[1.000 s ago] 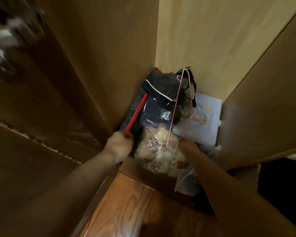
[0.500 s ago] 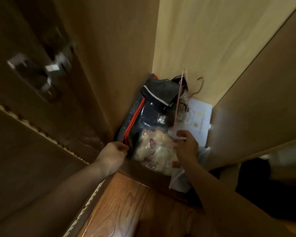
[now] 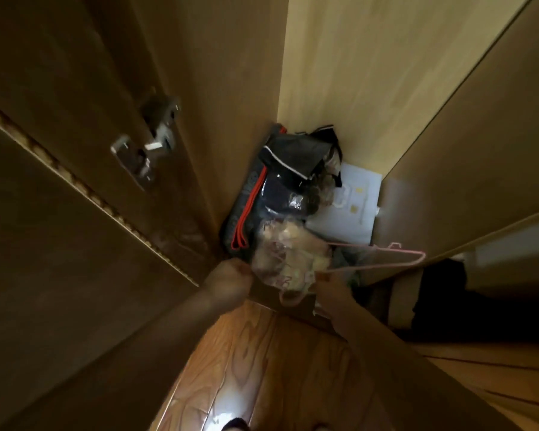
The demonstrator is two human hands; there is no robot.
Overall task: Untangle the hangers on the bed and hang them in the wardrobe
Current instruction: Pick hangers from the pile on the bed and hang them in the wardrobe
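Note:
A thin pink wire hanger (image 3: 386, 256) lies nearly level, low in the open wardrobe (image 3: 371, 88), with its far corner pointing right. My right hand (image 3: 332, 286) pinches it near the neck, and a pale curved part shows just left of the fingers. My left hand (image 3: 229, 278) is curled at the wardrobe's bottom front edge, against a clear plastic bag (image 3: 288, 256). Blur hides whether it holds anything. No hanging rail or bed is in view.
A dark bag with red trim (image 3: 280, 188) and a white sheet (image 3: 352, 206) fill the wardrobe floor. The left door (image 3: 75, 181) stands open with a metal hinge (image 3: 150, 150). A wooden panel (image 3: 479, 150) closes in the right. Wood flooring (image 3: 277, 368) lies below.
The pink hanger stood upright against the bags; my right hand has pulled it down and out, so it points right. My left hand stayed at the wardrobe's edge.

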